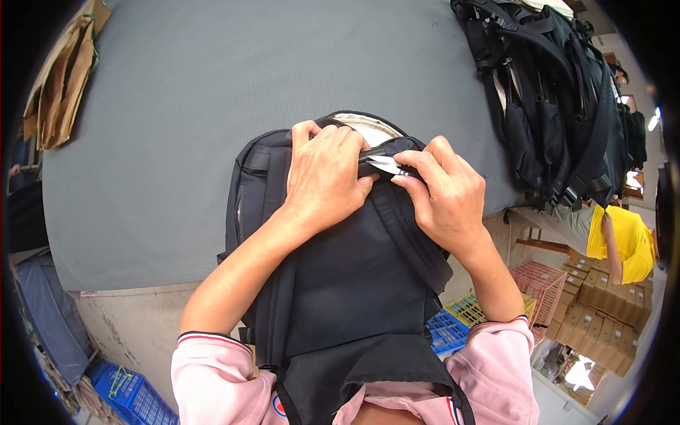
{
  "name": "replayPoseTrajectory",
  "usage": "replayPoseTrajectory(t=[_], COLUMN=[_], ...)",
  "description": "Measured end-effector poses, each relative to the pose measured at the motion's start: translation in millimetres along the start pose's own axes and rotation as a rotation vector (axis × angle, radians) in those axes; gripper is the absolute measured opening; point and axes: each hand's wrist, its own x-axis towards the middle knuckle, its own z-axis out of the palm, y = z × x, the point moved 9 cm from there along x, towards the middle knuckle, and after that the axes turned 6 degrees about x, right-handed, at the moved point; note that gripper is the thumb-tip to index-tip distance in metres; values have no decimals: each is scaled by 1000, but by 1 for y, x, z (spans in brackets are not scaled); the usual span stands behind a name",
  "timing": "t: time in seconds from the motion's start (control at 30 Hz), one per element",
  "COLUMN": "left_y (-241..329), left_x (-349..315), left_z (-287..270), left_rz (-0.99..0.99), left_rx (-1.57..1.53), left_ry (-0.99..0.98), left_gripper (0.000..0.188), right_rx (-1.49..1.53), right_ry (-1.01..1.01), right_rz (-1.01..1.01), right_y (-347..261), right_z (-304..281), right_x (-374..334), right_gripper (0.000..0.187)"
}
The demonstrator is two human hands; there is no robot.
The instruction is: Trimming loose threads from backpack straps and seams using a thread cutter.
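The black backpack [347,290] straddled the gray table [170,156]'s near edge. At the backpack's top, the left hand [322,170] pinched its edge, apparently steadying it; the right hand [448,191] pinched silver snips [387,166], apparently for fine control.

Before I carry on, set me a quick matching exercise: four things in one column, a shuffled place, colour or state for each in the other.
Things:
1. Metal snips
2. Table top
3. Pile of bags
4. Nearest backpack

Place, colour or state:
A. At the picture's upper right
B. Gripped near its top by the left hand
C. Held in the right hand
D. Grey

Pairs: 1-C, 2-D, 3-A, 4-B
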Motion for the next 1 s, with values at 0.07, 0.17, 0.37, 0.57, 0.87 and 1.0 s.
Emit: replayPoseTrajectory(t=[0.07,0.17,0.37,0.57,0.87,1.0], left_y=[0,0,3,6,6,5], left_x=[1,0,0,1,1,1], left_z=[0,0,0,1,0,-4], left_rz=[-7,-11,-2,-5,-1,12], left_rx=[1,15,38,73,59,34], left_ry=[-13,-20,-14,-21,-12,55], left_gripper=[34,34,33,32,32,30], right_rx=[-32,-68,28,36,470,570], right_ry=[1,-15,-132,-290,-177,-105], right_rz=[-35,-80,1,95,392,446], right_y=[-2,-3,3,8,41,49], right_z=[0,0,1,3,15,8], right_x=[-1,-1,10,22,3,-7], right_gripper=[20,21,18,13,13,14])
